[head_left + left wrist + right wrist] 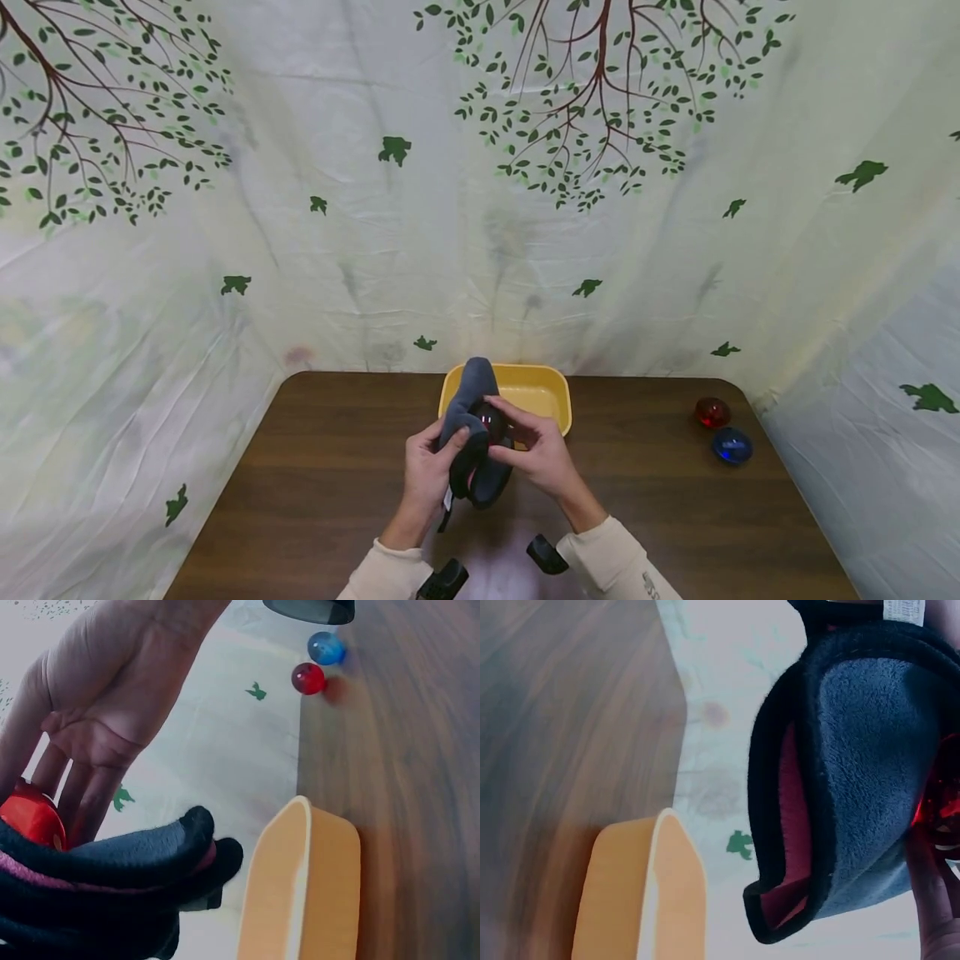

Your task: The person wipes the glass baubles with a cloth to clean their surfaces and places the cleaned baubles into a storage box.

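My left hand (427, 468) grips a folded grey-blue cloth (478, 382) with black edging and a pink inner side, its thumb on top. In the right wrist view, a white tag (904, 610) shows on the cloth. A shiny red ball (492, 422) sits against the cloth, and the thumb and fingers of my right hand (546, 454) pinch it. In the left wrist view the right palm faces the camera, with the red ball (34, 815) partly hidden behind the cloth. Both hands are raised over the table, in front of a yellow tray (561, 383).
A clear red ball (712, 412) and a clear blue ball (732, 446) lie close together at the brown table's (330, 467) right edge. The tray stands at the table's back edge. A pale curtain (360, 250) with a leaf print hangs behind and at both sides.
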The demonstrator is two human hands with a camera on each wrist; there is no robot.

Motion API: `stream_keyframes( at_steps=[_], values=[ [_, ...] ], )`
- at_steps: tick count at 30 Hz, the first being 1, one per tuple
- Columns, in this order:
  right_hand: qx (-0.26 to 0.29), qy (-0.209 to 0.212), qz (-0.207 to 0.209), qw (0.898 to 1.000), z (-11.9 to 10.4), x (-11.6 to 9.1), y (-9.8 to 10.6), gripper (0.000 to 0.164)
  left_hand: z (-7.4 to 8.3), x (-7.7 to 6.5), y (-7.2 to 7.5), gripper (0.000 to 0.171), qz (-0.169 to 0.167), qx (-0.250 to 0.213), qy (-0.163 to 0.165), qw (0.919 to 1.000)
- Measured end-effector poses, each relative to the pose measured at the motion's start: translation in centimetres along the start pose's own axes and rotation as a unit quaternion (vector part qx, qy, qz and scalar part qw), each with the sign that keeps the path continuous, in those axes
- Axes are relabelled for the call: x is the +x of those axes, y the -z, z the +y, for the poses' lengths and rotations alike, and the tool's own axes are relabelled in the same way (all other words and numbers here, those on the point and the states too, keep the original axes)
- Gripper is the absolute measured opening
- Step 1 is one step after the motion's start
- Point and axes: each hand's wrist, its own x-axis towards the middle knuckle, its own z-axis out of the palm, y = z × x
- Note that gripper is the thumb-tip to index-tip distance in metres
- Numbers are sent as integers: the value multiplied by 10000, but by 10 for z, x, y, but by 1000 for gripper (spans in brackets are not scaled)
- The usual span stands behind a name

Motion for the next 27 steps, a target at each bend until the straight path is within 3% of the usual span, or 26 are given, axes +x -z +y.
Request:
stream_keyframes(
  at_steps=[11, 20, 27],
  values=[
    [729, -190, 874, 9933, 6, -3, -1, 58, -1, 0, 0, 34, 210, -13, 2, 9998],
    [399, -637, 1634, 9837, 12, -4, 9, 51, -2, 0, 12, 42, 476, 93, -88, 9988],
    [229, -1039, 1980, 9744, 27, -4, 18, 50, -2, 0, 22, 36, 557, 33, -113, 9984]
  ],
)
